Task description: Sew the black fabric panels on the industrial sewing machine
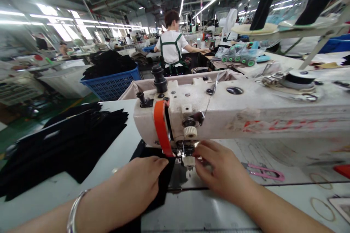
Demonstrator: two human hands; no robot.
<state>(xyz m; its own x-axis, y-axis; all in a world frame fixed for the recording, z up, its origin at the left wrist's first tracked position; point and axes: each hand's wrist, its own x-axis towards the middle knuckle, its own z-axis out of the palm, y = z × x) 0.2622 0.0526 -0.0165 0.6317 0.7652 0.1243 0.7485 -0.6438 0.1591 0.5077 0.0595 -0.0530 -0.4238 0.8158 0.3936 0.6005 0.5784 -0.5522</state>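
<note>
The left hand (136,185) has its fingers curled close together over the black cloth (164,189), but whether they pinch it cannot be told. The right hand (222,167) bends its fingers, with a small gap by the thumb, close beside the low white knob (188,161); any thread there is too small to see. The cloth lies partly under the front end of the sewing machine (224,116), near its orange strip (162,127). The step looks like getting thread and cloth ready by the needle; the next move seems to call for slow, steady fingers. Pink snips (269,173) lie to the right, and a dark cloth pile (68,142) sits left on the surface (175,213).
</note>
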